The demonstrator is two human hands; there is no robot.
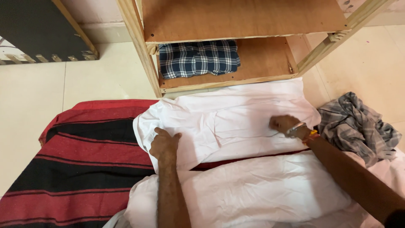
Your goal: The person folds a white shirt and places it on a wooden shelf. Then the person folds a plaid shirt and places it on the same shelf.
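Both hands press flat on a white garment [228, 122] spread over a red-and-black striped blanket [84, 164], the left hand [163, 143] at its near left edge, the right hand [284, 124] toward its right side, with a folded checked shirt [198, 58] on the wooden shelf [261, 59] beyond and a crumpled grey plaid cloth [358, 126] at right.

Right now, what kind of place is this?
Probably a room in a home, clothes being folded on the floor. Pale floor tiles, a wooden shelf rack holding a folded checked shirt, and both hands pressing a white garment spread over a red-and-black blanket.
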